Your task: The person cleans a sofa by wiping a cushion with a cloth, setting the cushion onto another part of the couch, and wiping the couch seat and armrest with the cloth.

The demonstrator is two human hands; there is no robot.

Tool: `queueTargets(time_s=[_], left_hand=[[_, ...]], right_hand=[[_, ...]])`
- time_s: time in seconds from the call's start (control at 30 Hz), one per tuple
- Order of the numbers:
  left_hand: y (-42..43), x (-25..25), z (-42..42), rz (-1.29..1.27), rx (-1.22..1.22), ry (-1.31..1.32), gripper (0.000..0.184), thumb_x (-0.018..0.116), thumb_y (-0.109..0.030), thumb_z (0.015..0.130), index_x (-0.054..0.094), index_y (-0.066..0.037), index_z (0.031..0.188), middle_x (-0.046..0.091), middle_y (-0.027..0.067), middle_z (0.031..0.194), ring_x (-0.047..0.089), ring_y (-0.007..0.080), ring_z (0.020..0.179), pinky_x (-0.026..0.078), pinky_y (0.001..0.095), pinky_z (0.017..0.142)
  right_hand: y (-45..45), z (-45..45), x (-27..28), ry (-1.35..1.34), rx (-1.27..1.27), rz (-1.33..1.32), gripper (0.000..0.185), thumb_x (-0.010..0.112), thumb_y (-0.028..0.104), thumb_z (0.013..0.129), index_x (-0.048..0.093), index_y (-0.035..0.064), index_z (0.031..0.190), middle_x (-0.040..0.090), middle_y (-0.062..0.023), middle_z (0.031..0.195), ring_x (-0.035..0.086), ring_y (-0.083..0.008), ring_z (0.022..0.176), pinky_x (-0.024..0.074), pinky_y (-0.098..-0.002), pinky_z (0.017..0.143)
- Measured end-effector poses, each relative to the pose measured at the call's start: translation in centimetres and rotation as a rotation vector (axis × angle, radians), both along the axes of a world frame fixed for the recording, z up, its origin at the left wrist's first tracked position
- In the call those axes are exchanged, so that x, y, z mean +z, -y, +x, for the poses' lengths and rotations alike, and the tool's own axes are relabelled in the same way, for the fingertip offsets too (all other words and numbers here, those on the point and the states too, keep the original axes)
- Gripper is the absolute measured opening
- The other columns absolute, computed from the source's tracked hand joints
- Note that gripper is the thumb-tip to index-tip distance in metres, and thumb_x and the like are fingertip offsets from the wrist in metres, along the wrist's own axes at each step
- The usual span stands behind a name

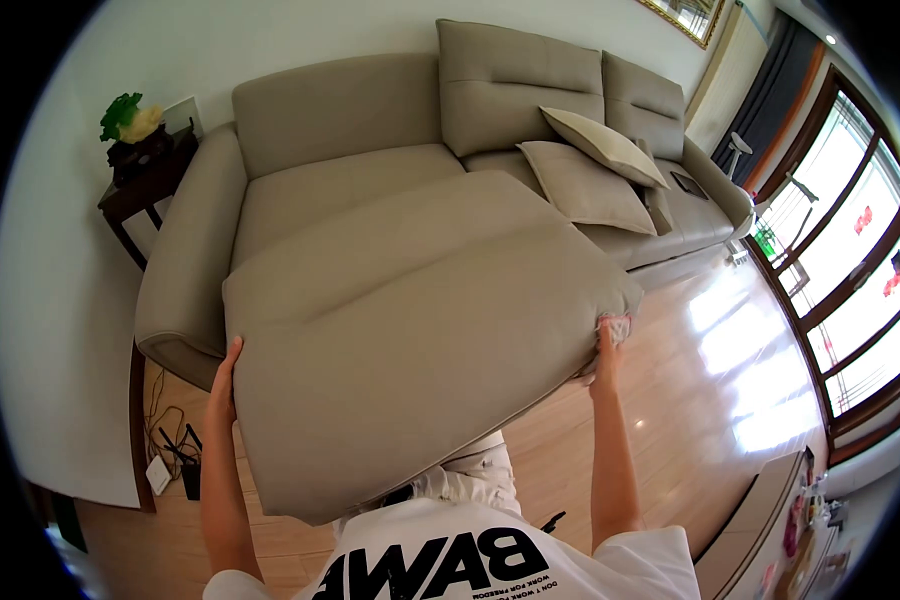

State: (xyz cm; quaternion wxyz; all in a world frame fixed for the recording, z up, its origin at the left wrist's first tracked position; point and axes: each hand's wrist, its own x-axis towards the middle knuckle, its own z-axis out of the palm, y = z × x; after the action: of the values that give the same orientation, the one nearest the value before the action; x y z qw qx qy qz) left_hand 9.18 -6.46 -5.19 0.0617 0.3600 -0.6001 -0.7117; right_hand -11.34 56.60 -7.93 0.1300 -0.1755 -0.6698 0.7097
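Observation:
A large beige sofa cushion (420,330) is held up in front of my body, tilted over the left part of the sofa seat. My left hand (227,375) grips its left edge, with the thumb on the upper side. At the right edge, my right hand (604,355) holds the cushion, its fingers partly hidden beneath. A crumpled pink and white cloth (616,327) sits in that hand against the cushion's corner. Behind it, the beige sofa (335,115) shows its left backrest without a back cushion, while back cushions stand farther right.
Two throw pillows (595,190) and a dark flat object (688,186) lie on the sofa's right side. A dark side table (135,197) bears a green and cream ornament (130,120). Cables and a black router (187,460) are on the floor at left. A low cabinet (760,510) stands at right.

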Motion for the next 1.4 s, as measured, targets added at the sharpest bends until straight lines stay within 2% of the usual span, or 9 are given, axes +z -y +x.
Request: queueTargets(time_s=[0.1, 0.2, 0.4, 0.6, 0.9, 1.13, 1.2, 1.3, 1.4], left_hand=[[0.1, 0.0, -0.1, 0.006, 0.024, 0.017, 0.122, 0.075, -0.074, 0.078, 0.029, 0.004, 0.160, 0.032, 0.0317, 0.161, 0.038, 0.0457, 0.145, 0.039, 0.0541, 0.112], [0.7, 0.2, -0.4, 0.044, -0.017, 0.021, 0.119, 0.075, -0.071, 0.079, 0.030, 0.004, 0.159, 0.033, 0.0316, 0.160, 0.040, 0.0456, 0.143, 0.041, 0.0533, 0.111], [0.5, -2.4, -0.2, 0.088, 0.045, -0.098, 0.115, 0.081, -0.061, 0.078, 0.032, 0.006, 0.158, 0.040, 0.0301, 0.157, 0.048, 0.0428, 0.137, 0.045, 0.0508, 0.107], [9.6, -13.8, -1.5, -0.273, 0.116, -0.256, 0.086, 0.087, -0.050, 0.080, 0.059, 0.007, 0.139, 0.066, 0.0189, 0.130, 0.067, 0.0279, 0.110, 0.052, 0.0375, 0.092], [5.4, -6.0, -4.8, -0.359, 0.224, -0.414, 0.049, 0.084, -0.042, 0.088, 0.073, 0.001, 0.110, 0.073, 0.0052, 0.102, 0.065, 0.0128, 0.088, 0.052, 0.0289, 0.080], [-2.2, 2.7, -17.5, -0.407, 0.166, -0.605, 0.056, 0.084, -0.045, 0.087, 0.073, 0.004, 0.113, 0.075, 0.0098, 0.099, 0.068, 0.0180, 0.093, 0.052, 0.0319, 0.087], [-6.5, 7.5, -22.6, -0.435, 0.174, -0.604, 0.060, 0.084, -0.046, 0.086, 0.073, 0.006, 0.113, 0.075, 0.0116, 0.098, 0.069, 0.0201, 0.093, 0.052, 0.0340, 0.091], [-13.5, 14.3, -31.9, -0.340, 0.118, -0.550, 0.080, 0.076, -0.052, 0.091, 0.053, 0.009, 0.139, 0.062, 0.0210, 0.133, 0.063, 0.0292, 0.117, 0.047, 0.0402, 0.104], [-20.2, 19.9, -40.9, -0.068, -0.178, -0.586, 0.101, 0.062, -0.059, 0.098, 0.014, 0.002, 0.163, 0.023, 0.0242, 0.167, 0.035, 0.0372, 0.149, 0.035, 0.0493, 0.119]], right_hand=[[-0.5, 1.3, -2.7, 0.086, 0.245, -0.287, 0.091, 0.068, 0.065, 0.090, 0.034, 0.0177, 0.160, 0.036, -0.0077, 0.162, 0.037, -0.0279, 0.147, 0.0390, -0.0504, 0.116], [2.1, 3.6, 2.4, 0.161, 0.176, -0.427, 0.084, 0.067, 0.060, 0.092, 0.038, 0.0170, 0.157, 0.036, -0.0078, 0.163, 0.038, -0.0302, 0.147, 0.0382, -0.0571, 0.115], [-1.7, -1.0, -4.4, 0.120, 0.223, -0.727, 0.053, 0.059, 0.031, 0.099, 0.049, 0.0151, 0.149, 0.054, -0.0104, 0.149, 0.052, -0.0334, 0.136, 0.0401, -0.0596, 0.115], [-3.8, -1.6, -2.0, -0.078, 0.138, -0.534, 0.037, 0.057, 0.011, 0.095, 0.062, 0.0103, 0.131, 0.069, -0.0077, 0.126, 0.065, -0.0253, 0.117, 0.0529, -0.0452, 0.104], [-5.7, 0.1, 1.9, -0.302, -0.014, -0.555, 0.038, 0.055, 0.004, 0.096, 0.061, 0.0089, 0.133, 0.069, -0.0069, 0.128, 0.066, -0.0233, 0.118, 0.0549, -0.0412, 0.104], [-8.6, -6.3, 10.1, -0.496, -0.080, -0.670, 0.044, 0.050, 0.005, 0.096, 0.057, 0.0074, 0.139, 0.066, -0.0068, 0.132, 0.063, -0.0229, 0.119, 0.0501, -0.0392, 0.108], [-14.0, -14.2, 9.4, -0.621, -0.108, -0.574, 0.040, 0.060, 0.017, 0.099, 0.058, 0.0109, 0.139, 0.065, -0.0023, 0.126, 0.062, -0.0175, 0.109, 0.0509, -0.0354, 0.102], [-16.7, -24.2, 15.8, -0.755, -0.236, -0.485, 0.036, 0.066, 0.034, 0.100, 0.064, 0.0137, 0.129, 0.068, 0.0026, 0.112, 0.062, -0.0095, 0.093, 0.0531, -0.0315, 0.091], [-16.5, -31.6, 22.0, -0.689, -0.377, -0.169, 0.035, 0.067, 0.040, 0.101, 0.065, 0.0098, 0.118, 0.065, 0.0016, 0.094, 0.060, -0.0090, 0.083, 0.0518, -0.0296, 0.075]])
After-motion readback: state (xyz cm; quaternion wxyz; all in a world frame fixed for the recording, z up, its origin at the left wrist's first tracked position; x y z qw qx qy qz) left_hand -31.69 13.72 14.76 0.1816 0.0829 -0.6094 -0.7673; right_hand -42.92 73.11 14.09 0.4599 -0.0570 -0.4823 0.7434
